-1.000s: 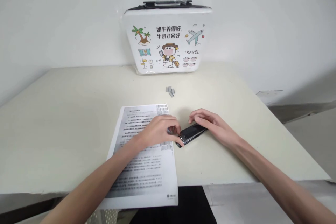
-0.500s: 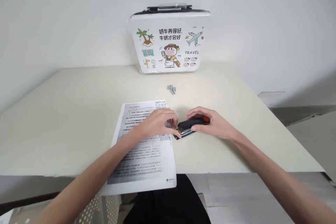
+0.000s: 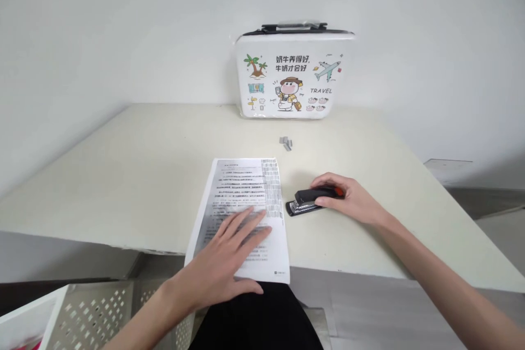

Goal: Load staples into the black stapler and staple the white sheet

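Note:
Printed paper sheets [image 3: 250, 180] lie on the table, their lower end reaching past its front edge. My left hand [image 3: 229, 254] rests over the lower part of the sheets with its fingers spread and the thumb apart. To the right of the paper, a black stapler [image 3: 309, 198] with a red patch at its back end lies on the table, its nose toward the sheets. My right hand [image 3: 346, 194] grips the stapler's rear half, fingers behind it and thumb along the near side.
Several small grey staple strips [image 3: 286, 143] lie behind the paper. A white case [image 3: 293, 74] with cartoon prints stands against the wall at the table's back. Below the table's front left is a perforated basket [image 3: 94, 306]. The table [image 3: 164, 175] ends just before my lap.
My left hand has left the stapler's nose and come down onto the lower paper, its fingers opening out. My right hand keeps its grip on the stapler. The view has shifted left.

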`<state>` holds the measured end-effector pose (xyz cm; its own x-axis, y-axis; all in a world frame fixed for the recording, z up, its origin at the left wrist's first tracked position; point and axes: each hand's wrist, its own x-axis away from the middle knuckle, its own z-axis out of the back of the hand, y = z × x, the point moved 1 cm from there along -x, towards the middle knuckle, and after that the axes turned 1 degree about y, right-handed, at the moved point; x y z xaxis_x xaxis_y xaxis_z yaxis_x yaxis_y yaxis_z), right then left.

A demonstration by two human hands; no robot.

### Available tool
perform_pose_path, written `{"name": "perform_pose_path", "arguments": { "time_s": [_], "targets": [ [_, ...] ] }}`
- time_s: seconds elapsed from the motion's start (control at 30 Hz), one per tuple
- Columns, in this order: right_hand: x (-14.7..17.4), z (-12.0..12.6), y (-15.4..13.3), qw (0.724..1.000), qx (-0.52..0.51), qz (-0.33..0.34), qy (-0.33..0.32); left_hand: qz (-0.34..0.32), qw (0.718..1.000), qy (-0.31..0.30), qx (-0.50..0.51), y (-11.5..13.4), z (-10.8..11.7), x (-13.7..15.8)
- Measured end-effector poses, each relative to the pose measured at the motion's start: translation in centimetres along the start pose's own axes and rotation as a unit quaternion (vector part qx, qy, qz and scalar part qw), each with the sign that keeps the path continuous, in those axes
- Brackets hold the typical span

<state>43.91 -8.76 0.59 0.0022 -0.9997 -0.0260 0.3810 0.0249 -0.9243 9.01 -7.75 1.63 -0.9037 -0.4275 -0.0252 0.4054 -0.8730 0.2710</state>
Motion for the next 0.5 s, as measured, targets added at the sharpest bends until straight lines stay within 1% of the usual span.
{"name": "perform_pose_path", "arguments": {
  "time_s": [0.1,0.23,0.5],
  "targets": [
    [0.0,0.0,0.1,1.000,0.007,-0.006,-0.002,-0.002,1.000,-0.001,-0.021,0.3,-0.5,0.4],
    [-0.1,0.1,0.2,1.000,0.013,-0.010,-0.001,-0.011,1.000,0.010,-0.010,0.4,-0.7,0.5],
    [0.0,0.2,0.0,0.999,0.032,-0.011,-0.006,0.004,1.000,0.023,-0.020,1.4,-1.6,-1.1]
  ]
}}
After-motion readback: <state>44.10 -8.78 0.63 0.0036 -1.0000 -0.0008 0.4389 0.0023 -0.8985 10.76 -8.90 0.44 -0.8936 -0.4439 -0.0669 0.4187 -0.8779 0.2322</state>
